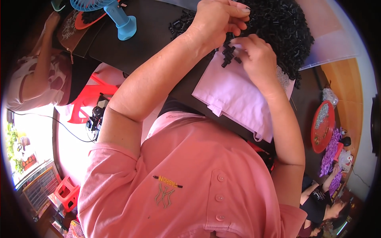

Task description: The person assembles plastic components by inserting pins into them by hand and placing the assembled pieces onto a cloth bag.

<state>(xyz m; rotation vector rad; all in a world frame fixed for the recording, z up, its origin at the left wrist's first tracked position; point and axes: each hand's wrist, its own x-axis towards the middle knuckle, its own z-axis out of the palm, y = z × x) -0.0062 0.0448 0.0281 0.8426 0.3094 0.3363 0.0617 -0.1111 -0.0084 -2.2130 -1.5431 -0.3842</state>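
Observation:
My left hand (222,20) is raised over the near side of a large heap of small black tubular pieces (281,27). Its fingers are curled in a pinch, and whatever they hold is hidden or too small to make out. Just below it, my right hand (258,59) bends its fingers toward a few black pieces (228,54) that sit by its fingertips. Whether it grips them or only touches them, I cannot tell. Beneath my right hand a pale pink cloth (234,93) lies over the table's near edge, with small silvery bits beside the wrist.
A blue fan (121,20) stands on the dark table (154,20) at the far left, near an orange-red tray (89,20). At right is a red tray (322,127) of silvery parts. People sit at both sides. Red plastic stools (66,193) stand at left.

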